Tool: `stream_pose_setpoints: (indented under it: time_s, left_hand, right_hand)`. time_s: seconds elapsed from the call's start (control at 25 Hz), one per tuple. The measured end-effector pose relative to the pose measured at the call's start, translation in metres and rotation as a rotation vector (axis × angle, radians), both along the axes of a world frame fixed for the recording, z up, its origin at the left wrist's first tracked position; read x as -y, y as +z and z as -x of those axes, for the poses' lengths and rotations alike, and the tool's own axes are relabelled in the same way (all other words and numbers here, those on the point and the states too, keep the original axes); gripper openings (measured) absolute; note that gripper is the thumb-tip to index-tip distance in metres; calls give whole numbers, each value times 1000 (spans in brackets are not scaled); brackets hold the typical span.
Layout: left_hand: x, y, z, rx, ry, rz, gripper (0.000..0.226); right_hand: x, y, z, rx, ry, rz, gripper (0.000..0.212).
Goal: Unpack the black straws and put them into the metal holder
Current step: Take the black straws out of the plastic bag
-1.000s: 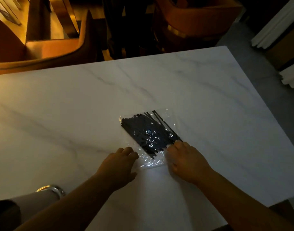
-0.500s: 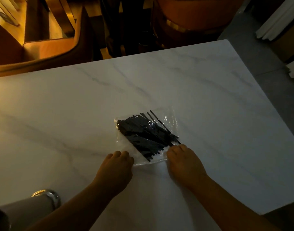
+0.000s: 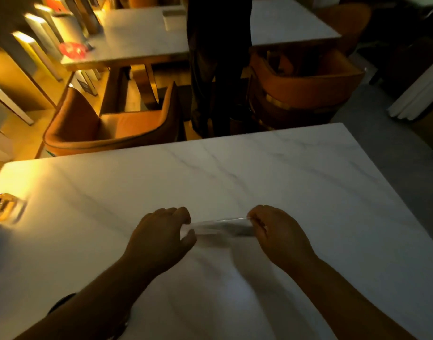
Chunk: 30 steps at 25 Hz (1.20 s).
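The clear plastic packet of black straws (image 3: 223,227) is lifted off the white marble table (image 3: 235,173) and held edge-on between my two hands, so it shows as a thin blurred strip. My left hand (image 3: 161,234) pinches its left end, my right hand (image 3: 274,231) pinches its right end. The straws inside show only as a dark smear. The metal holder is out of view.
A clear glass object (image 3: 4,212) stands at the table's left edge. Beyond the far edge are two orange chairs (image 3: 107,128) and a standing person's dark legs (image 3: 218,69). Further back are other tables (image 3: 137,38).
The packet lay flat on the table with my fingertips on its near corners; now both hands have lifted it and stretch it between them. The camera has tilted up, showing more of the room.
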<state>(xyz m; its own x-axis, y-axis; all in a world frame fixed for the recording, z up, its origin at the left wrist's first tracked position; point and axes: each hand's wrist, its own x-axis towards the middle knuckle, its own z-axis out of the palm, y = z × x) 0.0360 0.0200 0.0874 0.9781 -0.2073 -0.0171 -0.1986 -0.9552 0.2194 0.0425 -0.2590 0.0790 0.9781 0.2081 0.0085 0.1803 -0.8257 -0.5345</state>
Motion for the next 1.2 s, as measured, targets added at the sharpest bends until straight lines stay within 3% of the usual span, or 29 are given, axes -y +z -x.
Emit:
stream_pose_setpoints:
  time_s: [0.08, 0.24, 0.36, 0.68, 0.84, 0.96, 1.08, 1.2]
  left_hand:
    - [-15, 20, 2, -61, -13, 0, 39]
    - [-49, 55, 4, -78, -6, 7, 13]
    - [-73, 93, 6, -30, 27, 102, 6]
    - [-123, 208, -1, -52, 55, 309, 18]
    - [-159, 234, 12, 66, 128, 192, 7]
    - [-163, 223, 29, 166, 142, 53, 65]
    - [-144, 205, 45, 89, 83, 171, 123]
    - [-127, 183, 47, 182, 90, 164, 143]
  right_hand:
    - [-23, 27, -7, -47, 31, -35, 13]
    - [-58, 66, -14, -97, 62, -78, 13]
    - [-68, 86, -9, -148, 0, -134, 8]
    - [-110, 111, -2, -237, -94, -536, 7]
    - [-143, 139, -7, -206, -22, -785, 18]
    - [-165, 163, -10, -149, 32, -853, 17]
    - [-185, 185, -12, -110, 60, -867, 17]
    - [-197, 199, -15, -94, 70, -850, 19]
